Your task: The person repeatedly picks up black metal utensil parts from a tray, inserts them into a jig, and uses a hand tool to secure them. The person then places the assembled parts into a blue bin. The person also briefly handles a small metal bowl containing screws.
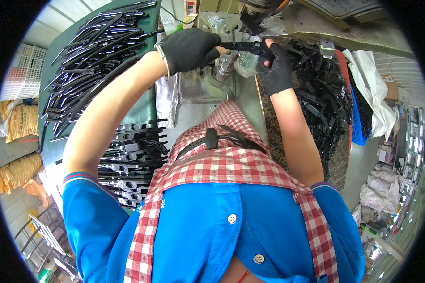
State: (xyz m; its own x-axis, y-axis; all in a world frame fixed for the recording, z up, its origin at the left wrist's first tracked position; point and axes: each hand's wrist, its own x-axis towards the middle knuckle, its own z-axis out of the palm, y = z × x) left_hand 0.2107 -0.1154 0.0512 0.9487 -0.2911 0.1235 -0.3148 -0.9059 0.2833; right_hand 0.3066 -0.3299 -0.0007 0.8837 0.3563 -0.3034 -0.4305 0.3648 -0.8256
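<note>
Both my hands wear black gloves with bare fingertips. My left hand is closed round the long part of a black wiper arm. At that arm's wider, jointed end, my right hand grips it, with the thumb on top. The piece lies level between my hands, in front of a metal machine fixture. Just below it and to the right sits a clear plastic container, partly hidden by my right hand.
Long black wiper arms are heaped on the green table at left, with rows of black arm parts nearer me. A pile of black brackets lies at right, beside a blue crate. Machine parts overhang the far side.
</note>
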